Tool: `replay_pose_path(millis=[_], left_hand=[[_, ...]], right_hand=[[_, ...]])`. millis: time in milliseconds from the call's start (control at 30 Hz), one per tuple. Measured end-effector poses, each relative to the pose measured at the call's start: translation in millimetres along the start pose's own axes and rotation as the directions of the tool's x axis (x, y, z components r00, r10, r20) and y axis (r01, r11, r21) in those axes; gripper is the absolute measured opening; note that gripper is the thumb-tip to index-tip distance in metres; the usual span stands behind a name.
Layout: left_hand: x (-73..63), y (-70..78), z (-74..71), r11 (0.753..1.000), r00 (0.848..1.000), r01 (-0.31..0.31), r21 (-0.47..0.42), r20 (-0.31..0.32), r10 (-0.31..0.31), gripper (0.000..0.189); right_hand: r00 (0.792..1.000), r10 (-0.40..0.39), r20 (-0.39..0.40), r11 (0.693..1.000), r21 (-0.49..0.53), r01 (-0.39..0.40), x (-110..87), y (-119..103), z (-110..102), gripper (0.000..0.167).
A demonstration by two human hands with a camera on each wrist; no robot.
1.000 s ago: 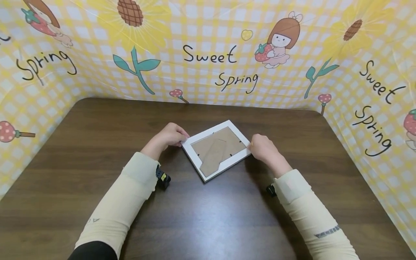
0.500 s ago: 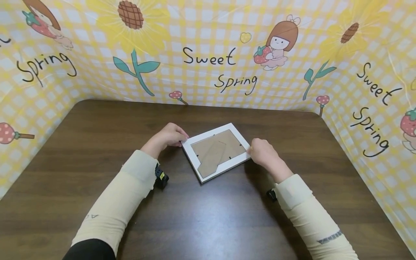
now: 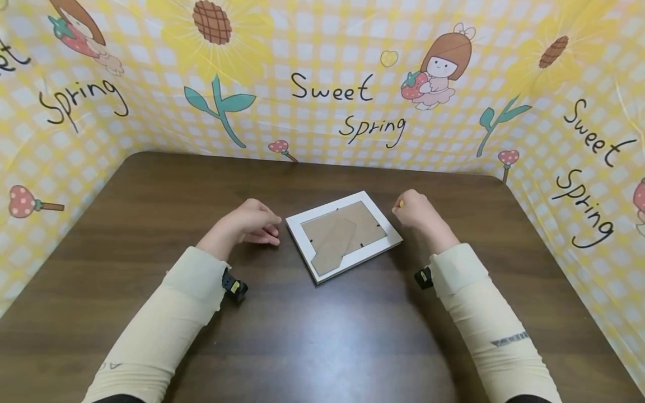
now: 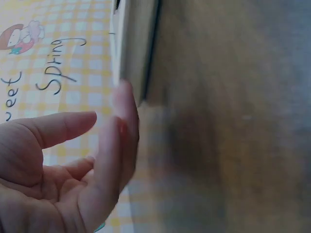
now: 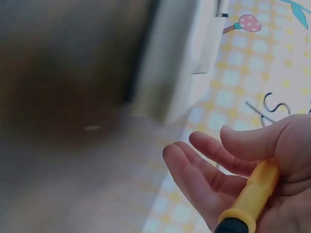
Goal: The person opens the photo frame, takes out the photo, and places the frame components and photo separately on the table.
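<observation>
A white picture frame [image 3: 373, 249] lies face down at the middle of the table, turned at an angle. Its brown backing board [image 3: 368, 224] has a stand leg [image 3: 333, 246] folded flat, with several small dark tabs around the opening. My left hand [image 3: 244, 224] is beside the frame's left corner, thumb and fingers apart, holding nothing. In the left wrist view a fingertip overlaps the frame's edge. Just off the right side, my right hand [image 3: 415, 212] holds a tool with a yellow and black handle [image 5: 257, 189] in the palm; its working end is hidden.
The dark wooden table [image 3: 322, 341] has rounded far corners. A yellow checked cloth [image 3: 322, 123] printed with flowers and "Sweet Spring" stands around its back and sides. Black wrist cameras sit under both cuffs, the left camera [image 3: 234, 286] showing more.
Both hands have let go of the frame's corners. The left has drawn back to the left and its fingers have spread; the right has moved up and away, the yellow handle still in it.
</observation>
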State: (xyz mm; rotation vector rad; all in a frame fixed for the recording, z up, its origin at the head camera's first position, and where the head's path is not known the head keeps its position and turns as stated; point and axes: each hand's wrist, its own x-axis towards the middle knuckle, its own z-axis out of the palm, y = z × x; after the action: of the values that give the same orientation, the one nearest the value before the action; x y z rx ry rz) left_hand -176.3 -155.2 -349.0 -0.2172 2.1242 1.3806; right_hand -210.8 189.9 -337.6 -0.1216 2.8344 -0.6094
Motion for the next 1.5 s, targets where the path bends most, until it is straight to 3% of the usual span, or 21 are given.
replay_pose_path(millis=[133,400,767,1233,1500], left_hand=[[0.9,-1.5,5.4,0.998,0.996,0.033,-0.052,0.089,-0.028,0.039],[8.5,-0.5,17.5,0.995,0.99,0.009,-0.103,0.141,0.006,0.04],[10.5,2.6,20.3,0.997,0.987,0.059,-0.056,0.15,-0.05,0.025],[18.5,7.9,17.0,0.996,0.989,0.056,-0.066,0.139,-0.046,0.03],[24.1,8.7,16.4,0.992,0.992,0.073,-0.103,0.114,-0.061,0.032]], right_hand=[[1.0,0.003,0.024,1.0,0.011,-0.003,12.1,-15.8,-7.2,0.024],[0.988,0.054,0.144,0.997,0.051,-0.062,31.2,-27.9,-0.8,0.027],[0.971,0.036,0.237,0.999,-0.038,-0.027,38.9,-25.6,7.2,0.027],[0.975,0.075,0.207,0.997,-0.045,-0.067,34.7,-28.0,6.8,0.03],[0.97,0.094,0.222,0.995,-0.033,-0.089,27.5,-22.2,9.6,0.019]])
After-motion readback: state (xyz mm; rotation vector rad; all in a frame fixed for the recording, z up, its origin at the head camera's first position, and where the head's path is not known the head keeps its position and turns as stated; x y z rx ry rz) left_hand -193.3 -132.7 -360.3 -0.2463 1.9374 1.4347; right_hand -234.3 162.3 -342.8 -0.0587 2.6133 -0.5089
